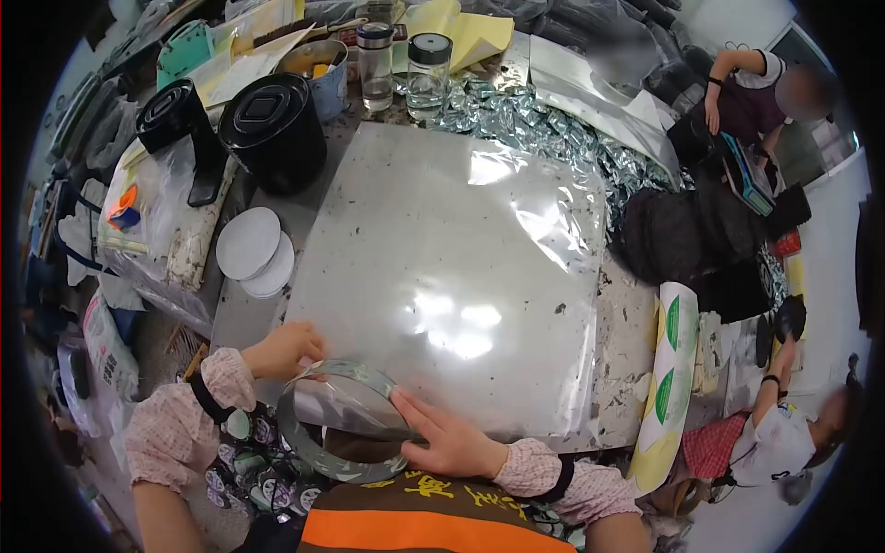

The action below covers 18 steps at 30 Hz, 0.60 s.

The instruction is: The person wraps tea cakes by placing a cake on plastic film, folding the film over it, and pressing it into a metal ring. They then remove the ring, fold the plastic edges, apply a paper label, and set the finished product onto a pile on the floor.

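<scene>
A large clear plastic sheet (442,267) lies over the grey tabletop, with bright reflections on it. At its front edge a wide ring-shaped roll of greenish tape (355,465) stands between my hands. My right hand (452,435) grips the right side of the ring, thumb and fingers around its rim. My left hand (284,350) is closed at the sheet's front left corner, beside the ring's upper left; what its fingertips pinch is too small to make out. Two white discs (249,243) lie left of the sheet.
Black canisters (273,134), glass jars (429,76) and crumpled silver foil (516,115) line the back. A white roll with green labels (666,387) lies right. Two people (751,101) are at the right. Several round pieces (267,475) lie below my left hand.
</scene>
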Each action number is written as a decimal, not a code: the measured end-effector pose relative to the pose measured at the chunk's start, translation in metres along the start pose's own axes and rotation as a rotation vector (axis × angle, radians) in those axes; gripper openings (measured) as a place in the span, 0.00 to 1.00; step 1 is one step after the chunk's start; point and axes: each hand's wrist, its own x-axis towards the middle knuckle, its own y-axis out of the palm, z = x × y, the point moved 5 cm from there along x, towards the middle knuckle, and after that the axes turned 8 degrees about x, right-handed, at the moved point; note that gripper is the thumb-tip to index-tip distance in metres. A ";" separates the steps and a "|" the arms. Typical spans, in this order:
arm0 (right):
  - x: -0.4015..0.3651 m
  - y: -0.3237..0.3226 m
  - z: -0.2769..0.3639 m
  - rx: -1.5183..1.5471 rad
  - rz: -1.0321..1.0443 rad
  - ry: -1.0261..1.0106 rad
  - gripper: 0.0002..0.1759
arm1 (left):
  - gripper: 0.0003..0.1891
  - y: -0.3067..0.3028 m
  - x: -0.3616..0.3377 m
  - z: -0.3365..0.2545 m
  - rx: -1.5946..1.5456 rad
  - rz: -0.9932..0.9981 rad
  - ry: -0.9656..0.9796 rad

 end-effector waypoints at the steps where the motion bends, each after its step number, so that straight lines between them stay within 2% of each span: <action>1: 0.001 0.001 0.002 -0.028 0.006 -0.059 0.16 | 0.11 0.000 0.001 0.004 -0.030 -0.059 0.000; 3: 0.003 0.005 0.001 0.024 0.007 -0.011 0.17 | 0.09 0.005 -0.004 0.009 -0.099 -0.158 -0.007; 6: 0.014 0.006 -0.015 0.019 0.002 0.066 0.19 | 0.07 -0.052 0.014 -0.008 -0.496 -0.423 -0.375; 8: -0.014 0.013 -0.087 0.187 -0.251 0.346 0.20 | 0.06 -0.081 0.008 -0.044 -0.288 -0.411 -0.139; 9: -0.017 -0.009 -0.096 0.114 -0.362 0.395 0.21 | 0.06 -0.080 0.005 -0.058 -0.189 -0.406 -0.028; 10: -0.015 -0.036 -0.098 0.048 -0.471 0.449 0.22 | 0.05 -0.066 0.004 -0.063 -0.007 -0.359 -0.010; 11: -0.012 -0.069 -0.093 -0.180 -0.568 0.411 0.24 | 0.03 -0.046 0.004 -0.066 0.178 -0.307 0.008; 12: -0.014 -0.072 -0.102 -0.261 -0.555 0.401 0.29 | 0.03 -0.030 0.005 -0.066 0.364 -0.252 0.030; 13: -0.014 -0.077 -0.107 -0.342 -0.543 0.391 0.35 | 0.03 -0.020 0.006 -0.061 0.335 -0.213 0.004; 15: -0.026 -0.075 -0.099 -0.328 -0.557 0.452 0.39 | 0.03 -0.014 0.013 -0.040 0.287 -0.133 -0.020; 16: -0.042 -0.065 -0.094 -0.341 -0.528 0.467 0.35 | 0.05 -0.028 0.011 -0.029 0.088 -0.207 -0.118; 17: -0.065 -0.048 -0.083 -0.355 -0.426 0.374 0.34 | 0.09 -0.042 0.005 -0.018 -0.125 -0.275 -0.210; 18: -0.098 -0.025 -0.074 -0.371 -0.312 0.283 0.33 | 0.09 -0.058 -0.002 -0.001 -0.019 -0.479 -0.313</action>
